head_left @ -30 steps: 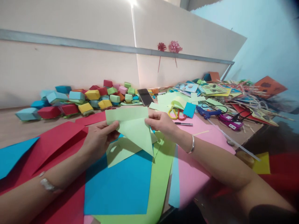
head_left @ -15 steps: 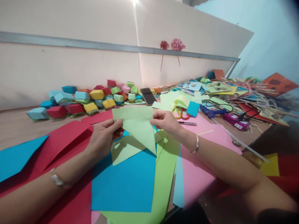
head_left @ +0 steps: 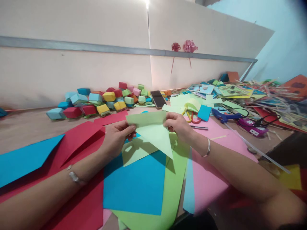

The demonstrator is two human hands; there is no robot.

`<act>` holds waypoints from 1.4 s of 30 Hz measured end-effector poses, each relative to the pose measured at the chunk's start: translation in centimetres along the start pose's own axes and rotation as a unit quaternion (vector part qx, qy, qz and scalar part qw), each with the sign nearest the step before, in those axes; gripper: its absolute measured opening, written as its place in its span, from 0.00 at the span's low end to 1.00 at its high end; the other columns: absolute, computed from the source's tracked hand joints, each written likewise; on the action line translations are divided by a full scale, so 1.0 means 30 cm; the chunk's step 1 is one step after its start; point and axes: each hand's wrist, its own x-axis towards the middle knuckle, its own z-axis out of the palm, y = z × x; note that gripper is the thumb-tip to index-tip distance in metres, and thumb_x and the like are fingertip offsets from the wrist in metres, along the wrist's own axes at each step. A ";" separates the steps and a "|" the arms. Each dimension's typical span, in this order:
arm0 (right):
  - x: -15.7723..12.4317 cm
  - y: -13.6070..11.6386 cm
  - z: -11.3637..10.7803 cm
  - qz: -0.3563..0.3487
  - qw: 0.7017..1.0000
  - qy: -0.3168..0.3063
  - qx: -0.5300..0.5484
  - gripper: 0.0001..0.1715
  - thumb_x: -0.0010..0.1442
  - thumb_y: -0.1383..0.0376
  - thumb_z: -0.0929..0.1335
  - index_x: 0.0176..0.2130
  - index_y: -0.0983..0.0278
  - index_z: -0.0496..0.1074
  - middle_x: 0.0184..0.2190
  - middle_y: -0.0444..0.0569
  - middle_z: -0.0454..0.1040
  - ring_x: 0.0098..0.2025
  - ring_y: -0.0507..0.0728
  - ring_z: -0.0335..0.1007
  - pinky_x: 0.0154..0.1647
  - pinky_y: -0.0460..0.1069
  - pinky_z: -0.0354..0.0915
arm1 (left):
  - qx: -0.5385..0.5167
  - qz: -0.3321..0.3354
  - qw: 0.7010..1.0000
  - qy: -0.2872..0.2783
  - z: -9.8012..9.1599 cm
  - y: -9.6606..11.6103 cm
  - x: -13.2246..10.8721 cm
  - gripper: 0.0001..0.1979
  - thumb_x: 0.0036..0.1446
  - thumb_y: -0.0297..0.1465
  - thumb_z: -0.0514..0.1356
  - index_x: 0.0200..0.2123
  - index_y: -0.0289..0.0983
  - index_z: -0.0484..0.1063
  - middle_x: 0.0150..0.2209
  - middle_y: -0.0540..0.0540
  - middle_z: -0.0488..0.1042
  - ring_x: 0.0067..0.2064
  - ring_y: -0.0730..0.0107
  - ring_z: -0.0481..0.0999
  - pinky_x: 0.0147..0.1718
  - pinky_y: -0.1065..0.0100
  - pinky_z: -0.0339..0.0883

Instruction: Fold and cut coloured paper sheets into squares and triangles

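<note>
A pale green sheet of paper [head_left: 153, 129], creased across and narrowing to a point at its lower right, is held up between my two hands. My left hand [head_left: 118, 135] pinches its left edge between thumb and fingers. At the upper right edge, my right hand [head_left: 178, 126] pinches it the same way. Beneath it lies another pale green piece [head_left: 134, 153], partly shaded, on a blue sheet [head_left: 135, 188]. A larger green sheet [head_left: 176, 179] shows under the blue one.
Red sheets [head_left: 81, 191] and a blue sheet [head_left: 31, 156] lie left; pink paper [head_left: 208, 179] lies right. Behind are small paper boxes [head_left: 96, 97], a phone [head_left: 157, 99], scissors [head_left: 196, 119], a pen [head_left: 199, 127], a glue gun [head_left: 225, 115] and a purple power socket [head_left: 251, 127].
The upper strip of the held green paper now tilts more along its crease. Both hands keep their pinch. The whole view has shifted, so everything sits further right.
</note>
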 end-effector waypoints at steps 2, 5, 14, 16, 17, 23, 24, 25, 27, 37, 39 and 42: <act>0.005 0.001 -0.001 0.014 1.000 0.006 0.016 0.05 0.35 0.71 0.66 0.20 0.64 0.68 0.15 0.36 0.61 0.18 0.45 0.50 0.19 0.44 0.45 | -0.009 0.001 1.000 0.001 0.001 -0.002 0.003 0.13 0.31 0.34 0.73 0.24 0.35 0.78 0.17 0.51 0.72 0.20 0.75 0.70 0.19 0.75 0.61; 0.017 0.009 -0.008 0.042 0.998 0.016 0.043 0.06 0.34 0.71 0.66 0.20 0.64 0.70 0.14 0.36 0.61 0.18 0.45 0.49 0.19 0.44 0.43 | -0.027 -0.005 1.000 0.001 0.003 -0.002 0.007 0.12 0.31 0.32 0.73 0.23 0.35 0.77 0.16 0.50 0.73 0.19 0.74 0.70 0.18 0.75 0.61; 0.033 0.023 -0.014 0.070 0.994 0.038 0.076 0.09 0.35 0.70 0.67 0.23 0.65 0.75 0.12 0.36 0.56 0.16 0.45 0.44 0.17 0.44 0.39 | -0.074 -0.024 0.997 -0.020 0.004 0.005 0.007 0.11 0.32 0.28 0.71 0.26 0.36 0.79 0.17 0.50 0.73 0.21 0.74 0.72 0.17 0.76 0.61; 0.034 0.023 -0.011 0.072 0.993 0.050 0.074 0.09 0.35 0.70 0.66 0.22 0.65 0.75 0.13 0.37 0.59 0.17 0.46 0.46 0.18 0.44 0.40 | -0.069 -0.029 0.997 -0.027 0.004 0.007 0.006 0.11 0.32 0.28 0.71 0.25 0.36 0.80 0.18 0.50 0.74 0.22 0.73 0.73 0.19 0.76 0.63; 0.034 0.023 -0.009 0.077 0.992 0.060 0.078 0.08 0.35 0.70 0.66 0.21 0.65 0.75 0.13 0.38 0.60 0.17 0.46 0.47 0.18 0.44 0.41 | -0.066 -0.031 0.997 -0.031 0.004 0.007 0.005 0.10 0.32 0.28 0.71 0.25 0.36 0.80 0.18 0.49 0.74 0.22 0.73 0.73 0.20 0.75 0.63; 0.020 0.010 0.000 0.079 0.990 0.090 0.077 0.09 0.34 0.71 0.63 0.19 0.64 0.72 0.16 0.40 0.62 0.19 0.47 0.48 0.19 0.45 0.45 | -0.024 -0.025 0.994 -0.102 -0.019 0.016 0.009 0.05 0.33 0.28 0.67 0.21 0.38 0.78 0.22 0.48 0.75 0.24 0.72 0.71 0.22 0.72 0.64; 0.016 0.007 0.000 0.072 0.992 0.083 0.066 0.09 0.35 0.71 0.63 0.18 0.64 0.72 0.16 0.40 0.61 0.19 0.48 0.48 0.19 0.45 0.44 | -0.020 -0.027 0.992 -0.120 -0.025 0.021 0.011 0.03 0.33 0.29 0.66 0.18 0.38 0.76 0.23 0.47 0.75 0.24 0.71 0.70 0.22 0.71 0.64; 0.011 0.004 0.001 0.065 0.994 0.073 0.054 0.08 0.35 0.70 0.62 0.18 0.64 0.71 0.15 0.40 0.61 0.19 0.48 0.47 0.19 0.46 0.43 | -0.021 -0.035 0.989 -0.140 -0.029 0.028 0.014 0.04 0.34 0.30 0.66 0.17 0.37 0.74 0.25 0.46 0.75 0.24 0.70 0.70 0.22 0.69 0.64; 0.002 -0.001 0.003 0.058 0.997 0.046 0.027 0.08 0.36 0.70 0.62 0.18 0.63 0.71 0.13 0.40 0.58 0.18 0.48 0.46 0.18 0.46 0.41 | -0.030 -0.077 0.981 -0.178 -0.032 0.040 0.017 0.09 0.37 0.36 0.66 0.18 0.37 0.72 0.28 0.43 0.76 0.26 0.65 0.72 0.23 0.66 0.67; -0.067 -0.001 0.059 -0.017 0.994 -0.102 -0.025 0.09 0.39 0.67 0.64 0.19 0.64 0.75 0.11 0.38 0.57 0.18 0.47 0.48 0.19 0.45 0.44 | 0.124 -0.200 0.929 -0.287 0.017 0.041 -0.051 0.23 0.41 0.50 0.71 0.20 0.36 0.73 0.18 0.50 0.70 0.20 0.74 0.64 0.17 0.74 0.54; -0.066 0.008 0.059 -0.019 0.993 -0.113 -0.036 0.09 0.40 0.67 0.64 0.20 0.65 0.75 0.12 0.39 0.60 0.19 0.47 0.49 0.19 0.45 0.45 | 0.143 -0.206 0.923 -0.292 0.019 0.041 -0.058 0.20 0.38 0.46 0.73 0.19 0.36 0.73 0.17 0.52 0.68 0.19 0.77 0.60 0.16 0.74 0.51; -0.042 0.020 0.040 -0.015 0.991 -0.125 -0.038 0.09 0.40 0.68 0.64 0.20 0.65 0.75 0.15 0.40 0.64 0.20 0.47 0.53 0.20 0.45 0.49 | 0.157 -0.198 0.925 -0.283 0.017 0.045 -0.051 0.17 0.37 0.44 0.73 0.21 0.36 0.76 0.19 0.51 0.71 0.20 0.76 0.62 0.18 0.75 0.53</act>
